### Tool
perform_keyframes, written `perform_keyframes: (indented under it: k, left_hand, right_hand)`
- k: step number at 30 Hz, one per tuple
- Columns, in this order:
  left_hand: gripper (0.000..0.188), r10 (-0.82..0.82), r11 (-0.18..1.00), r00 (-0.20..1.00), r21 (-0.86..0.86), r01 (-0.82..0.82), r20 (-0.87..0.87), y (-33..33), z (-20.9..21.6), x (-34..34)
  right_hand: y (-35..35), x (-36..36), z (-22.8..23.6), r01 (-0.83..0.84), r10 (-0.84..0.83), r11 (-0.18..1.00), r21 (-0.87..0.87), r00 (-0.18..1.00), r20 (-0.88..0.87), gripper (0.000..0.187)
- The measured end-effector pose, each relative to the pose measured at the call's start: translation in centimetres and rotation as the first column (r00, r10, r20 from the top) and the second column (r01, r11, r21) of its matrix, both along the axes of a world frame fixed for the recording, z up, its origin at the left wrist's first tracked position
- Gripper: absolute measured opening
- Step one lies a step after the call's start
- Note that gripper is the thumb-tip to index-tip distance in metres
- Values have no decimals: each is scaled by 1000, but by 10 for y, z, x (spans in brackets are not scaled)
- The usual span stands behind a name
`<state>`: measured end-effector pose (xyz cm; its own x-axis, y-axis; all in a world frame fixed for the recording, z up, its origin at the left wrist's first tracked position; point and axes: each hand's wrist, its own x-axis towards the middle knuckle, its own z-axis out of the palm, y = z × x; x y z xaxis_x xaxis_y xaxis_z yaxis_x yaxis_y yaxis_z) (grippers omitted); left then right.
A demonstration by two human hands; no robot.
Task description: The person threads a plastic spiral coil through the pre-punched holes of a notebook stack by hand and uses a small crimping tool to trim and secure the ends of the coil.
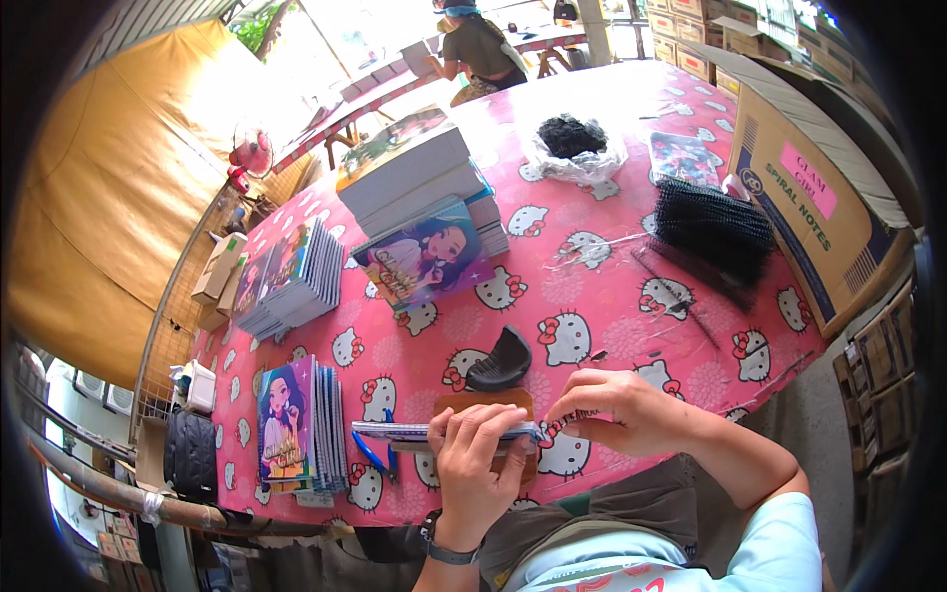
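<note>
My left hand [472, 449], with a dark watch on its wrist, grips a notebook [390, 431] held edge-on above a brown wooden block [523, 398]. Its fingers lie over the top and the thumb presses the near side. Just off the notebook's right end is my right hand [626, 409], its thumb and fingertips pinched together. Whatever they hold is too small to make out. Behind the block lies a black curved plastic piece [501, 361]. Blue-handled pliers [377, 456] rest left of the notebook.
Stacks of illustrated notebooks stand at the left [296, 424], farther back [291, 281] and centre [424, 257]. Black spiral coils [712, 232] lie beside a cardboard box [819, 197] at right. A plastic bag [582, 163] holds black material. A person [478, 49] sits beyond the pink tablecloth [631, 326].
</note>
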<state>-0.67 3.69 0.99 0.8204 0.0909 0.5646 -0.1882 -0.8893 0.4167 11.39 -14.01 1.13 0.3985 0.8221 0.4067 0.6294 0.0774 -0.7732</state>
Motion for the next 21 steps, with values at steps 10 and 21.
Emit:
perform_keyframes:
  k: [10, 21]
  left_hand:
    - [26, -27, 1000, 995, -13, 28, 95, 4, -3, -5]
    - [27, 24, 999, 995, -33, -21, 94, 1, -4, -3]
  right_hand:
    - [2, 3, 11, -133, 122, 988, -83, 984, -127, 23]
    - [6, 0, 14, -179, 166, 976, -128, 981, -105, 29]
